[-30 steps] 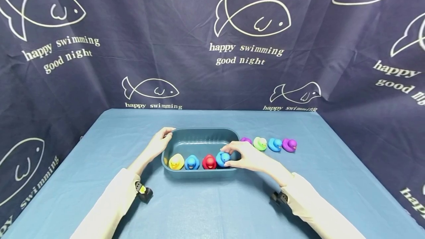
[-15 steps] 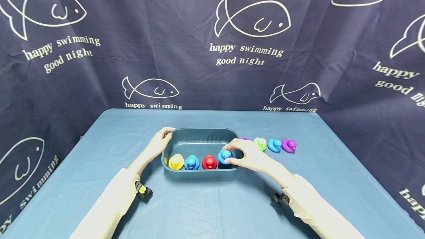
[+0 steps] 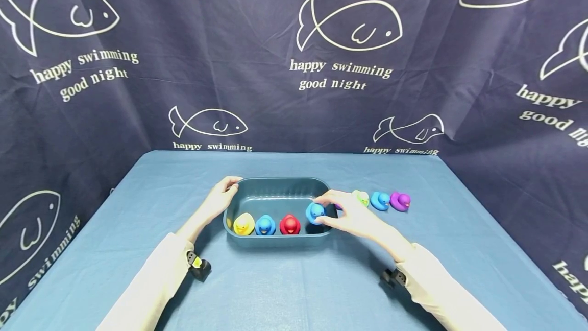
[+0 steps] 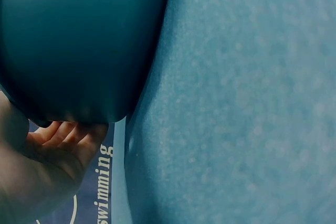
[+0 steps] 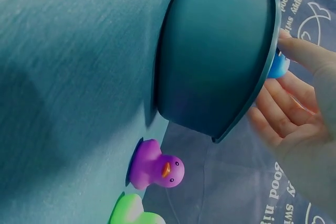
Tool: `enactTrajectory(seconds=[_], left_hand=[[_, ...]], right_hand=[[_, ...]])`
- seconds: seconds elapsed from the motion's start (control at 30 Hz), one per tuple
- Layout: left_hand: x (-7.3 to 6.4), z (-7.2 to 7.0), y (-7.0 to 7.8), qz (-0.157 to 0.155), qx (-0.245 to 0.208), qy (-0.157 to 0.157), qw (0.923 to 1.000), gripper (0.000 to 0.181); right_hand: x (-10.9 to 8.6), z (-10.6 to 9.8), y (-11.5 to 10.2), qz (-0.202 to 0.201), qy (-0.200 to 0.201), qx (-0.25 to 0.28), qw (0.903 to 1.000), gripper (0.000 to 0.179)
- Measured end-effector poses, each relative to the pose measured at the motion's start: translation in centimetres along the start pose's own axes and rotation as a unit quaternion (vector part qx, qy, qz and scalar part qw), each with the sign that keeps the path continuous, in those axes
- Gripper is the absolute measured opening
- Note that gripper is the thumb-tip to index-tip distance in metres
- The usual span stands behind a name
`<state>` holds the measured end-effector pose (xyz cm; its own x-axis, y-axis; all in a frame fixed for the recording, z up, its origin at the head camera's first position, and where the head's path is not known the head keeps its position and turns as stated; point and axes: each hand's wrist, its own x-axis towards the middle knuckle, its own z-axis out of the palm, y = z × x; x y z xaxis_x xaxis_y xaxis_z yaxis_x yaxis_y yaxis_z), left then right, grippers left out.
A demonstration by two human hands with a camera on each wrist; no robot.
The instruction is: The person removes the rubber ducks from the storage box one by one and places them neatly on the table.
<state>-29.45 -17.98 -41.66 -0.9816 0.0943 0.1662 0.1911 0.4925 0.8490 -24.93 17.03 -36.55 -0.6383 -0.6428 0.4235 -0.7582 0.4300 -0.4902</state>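
A dark teal plastic bin (image 3: pixel 280 240) stands mid-table in the head view. My left hand (image 3: pixel 221 199) holds its left end by the rim, and in the left wrist view the fingers (image 4: pixel 71 139) curl at that edge. Between thumb and fingers, my right hand (image 3: pixel 346 213) pinches a blue rubber duck (image 3: pixel 315 212) over the right end of the bin. In the right wrist view most of this duck (image 5: pixel 279 66) is hidden behind the bin wall. Along the near side inside the bin sit a yellow duck (image 3: pixel 244 224), another blue duck (image 3: pixel 265 225) and a red duck (image 3: pixel 290 224).
Right of the bin, a row of ducks stands on the blue tablecloth (image 3: pixel 257 290): a purple one (image 5: pixel 157 167) partly behind my right hand, a light green one (image 3: pixel 362 197), a blue one (image 3: pixel 380 201) and a purple one (image 3: pixel 400 201). A dark fish-print curtain (image 3: pixel 275 126) surrounds the table.
My right hand has risen slightly and shifted right with the blue duck, away from the red one. The left hand and bin have stayed in place.
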Motion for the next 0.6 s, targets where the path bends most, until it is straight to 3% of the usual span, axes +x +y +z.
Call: enactTrajectory(seconds=[0.13, 0.33, 0.6], left_hand=[[-0.2, 0.0, 0.2, -0.001, 0.002, 0.0, 1.0, 0.031], [-0.3, 0.0, 0.3, -0.001, 0.004, 0.001, 1.0, 0.031], [-0.2, 0.0, 0.2, 0.007, -0.001, 0.001, 1.0, 0.031]], right_hand=[[-0.3, -0.3, 0.1, 0.007, 0.004, 0.004, 1.0, 0.035], [-0.6, -0.7, 0.4, -0.013, 0.037, -0.056, 0.9977, 0.033], [-0.7, -1.2, 0.6, -0.028, 0.032, -0.035, 0.9985, 0.034]])
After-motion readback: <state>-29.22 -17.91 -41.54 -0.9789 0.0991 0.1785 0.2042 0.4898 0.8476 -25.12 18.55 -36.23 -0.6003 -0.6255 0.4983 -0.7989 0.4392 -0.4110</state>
